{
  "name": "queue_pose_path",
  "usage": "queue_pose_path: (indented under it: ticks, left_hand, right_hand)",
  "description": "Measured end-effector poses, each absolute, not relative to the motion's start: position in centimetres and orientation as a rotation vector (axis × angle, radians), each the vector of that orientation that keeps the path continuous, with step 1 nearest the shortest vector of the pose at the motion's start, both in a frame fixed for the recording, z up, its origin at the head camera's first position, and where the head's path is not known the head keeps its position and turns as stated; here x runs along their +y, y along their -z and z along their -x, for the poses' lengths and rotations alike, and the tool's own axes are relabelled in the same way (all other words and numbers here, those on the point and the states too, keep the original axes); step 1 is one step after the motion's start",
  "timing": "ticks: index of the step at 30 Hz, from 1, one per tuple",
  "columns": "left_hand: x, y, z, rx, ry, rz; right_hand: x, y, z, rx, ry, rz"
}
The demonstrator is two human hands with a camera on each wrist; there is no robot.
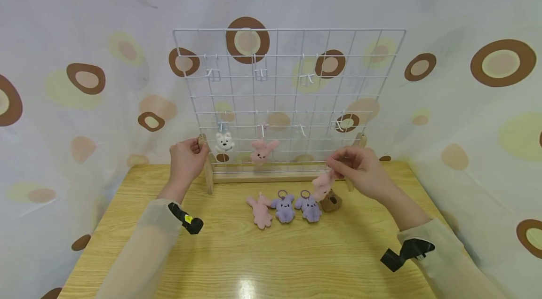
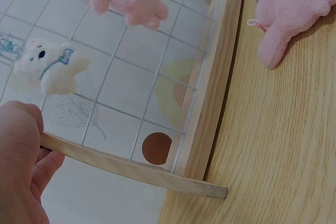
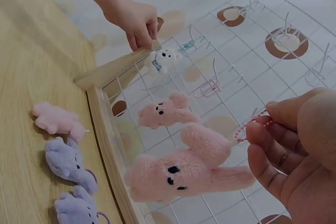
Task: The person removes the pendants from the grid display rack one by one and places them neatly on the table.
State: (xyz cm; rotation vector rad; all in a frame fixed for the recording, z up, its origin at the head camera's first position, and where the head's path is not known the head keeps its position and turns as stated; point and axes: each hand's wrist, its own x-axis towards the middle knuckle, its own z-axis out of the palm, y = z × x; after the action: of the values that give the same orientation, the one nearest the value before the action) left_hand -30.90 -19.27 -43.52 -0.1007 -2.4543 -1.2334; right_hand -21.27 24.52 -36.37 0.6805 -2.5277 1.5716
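Observation:
My left hand (image 1: 188,158) grips the top of the wooden side post (image 1: 209,174) of a white wire grid rack (image 1: 277,95). My right hand (image 1: 360,171) pinches the pink beaded cord (image 3: 242,131) of a pink rabbit plush keychain (image 1: 322,187). The plush dangles before the lower right of the grid, clear of the hooks. From lower hooks on the left hang a white bear plush (image 1: 224,142) and another pink rabbit plush (image 1: 262,152). In the right wrist view the held rabbit (image 3: 178,177) shows its face, ears toward my fingers.
On the wooden table (image 1: 254,261) before the rack lie a pink plush (image 1: 261,212), two purple plushes (image 1: 284,208) with ring loops, and a brown plush (image 1: 331,201), partly covered by the held rabbit. Bare hooks (image 1: 306,79) stick out of the grid. A patterned cloth (image 1: 84,7) hangs behind.

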Motion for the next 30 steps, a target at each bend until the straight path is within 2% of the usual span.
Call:
queue_pose_path:
  ticks: [30]
  left_hand:
    - [-19.4,43.7,31.1,-2.463,1.24,0.091]
  right_hand:
    - [28.3,40.0,16.5,-2.61,-1.664,-0.778]
